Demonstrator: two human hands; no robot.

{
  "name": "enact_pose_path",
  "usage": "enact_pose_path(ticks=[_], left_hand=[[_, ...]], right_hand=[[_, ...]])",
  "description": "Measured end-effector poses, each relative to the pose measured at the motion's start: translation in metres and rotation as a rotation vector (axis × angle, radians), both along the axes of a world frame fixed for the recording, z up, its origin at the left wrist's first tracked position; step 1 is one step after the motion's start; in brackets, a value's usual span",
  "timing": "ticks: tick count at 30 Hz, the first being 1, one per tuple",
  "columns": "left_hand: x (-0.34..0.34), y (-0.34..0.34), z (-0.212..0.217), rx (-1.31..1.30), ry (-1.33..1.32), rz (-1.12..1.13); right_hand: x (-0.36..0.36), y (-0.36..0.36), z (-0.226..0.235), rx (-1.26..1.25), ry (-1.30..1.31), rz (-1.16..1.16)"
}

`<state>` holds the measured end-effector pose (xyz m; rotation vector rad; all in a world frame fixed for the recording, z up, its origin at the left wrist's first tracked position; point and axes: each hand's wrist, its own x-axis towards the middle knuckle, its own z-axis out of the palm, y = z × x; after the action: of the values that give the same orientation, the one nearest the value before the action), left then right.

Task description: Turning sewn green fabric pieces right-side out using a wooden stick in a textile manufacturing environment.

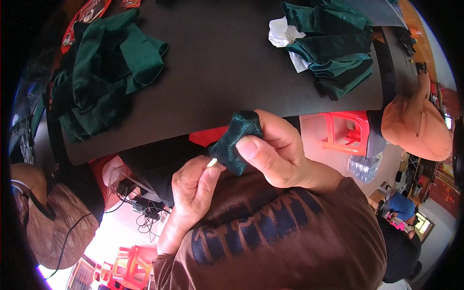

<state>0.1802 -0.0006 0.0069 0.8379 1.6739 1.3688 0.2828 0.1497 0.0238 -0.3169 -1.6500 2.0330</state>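
Note:
My right hand (275, 154) pinches a small bunched piece of dark green velvet cloth (235, 137) between thumb and fingers, in front of my chest. Just to the left and a little lower, my left hand (193, 188) is closed, thumb against forefinger, on a thin pale stick (211, 163). The end of the stick that shows touches or nearly touches the lower left corner of the cloth. The rest of it is hidden by my fingers, so its kind cannot be told.
On the dark table (208, 72) lie a heap of green velvet pieces (104, 72) at left and a stack of velvet pieces (333, 48) with white paper (284, 33) at right. A red stool (345, 130) stands beyond my right arm. Other people sit at both sides.

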Motion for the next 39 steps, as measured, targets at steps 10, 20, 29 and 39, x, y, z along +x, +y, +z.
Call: enact_pose_path(ticks=[10, 20, 29, 39], left_hand=[[-0.0002, 0.0001, -0.0003, -0.012, -0.008, 0.000], [-0.0010, 0.0009, 0.0007, -0.027, -0.030, 0.000], [0.0002, 0.0014, -0.0022, -0.030, -0.025, 0.009], [0.0009, 0.0034, -0.0024, -0.053, -0.035, 0.009]], right_hand=[[0.0003, -0.0010, -0.0030, 0.011, -0.016, -0.013], [0.0000, 0.0009, -0.0003, -0.026, -0.013, -0.059], [0.0000, 0.0028, -0.0015, -0.061, -0.015, -0.050], [-0.0016, 0.0047, -0.0023, -0.027, -0.043, -0.049]])
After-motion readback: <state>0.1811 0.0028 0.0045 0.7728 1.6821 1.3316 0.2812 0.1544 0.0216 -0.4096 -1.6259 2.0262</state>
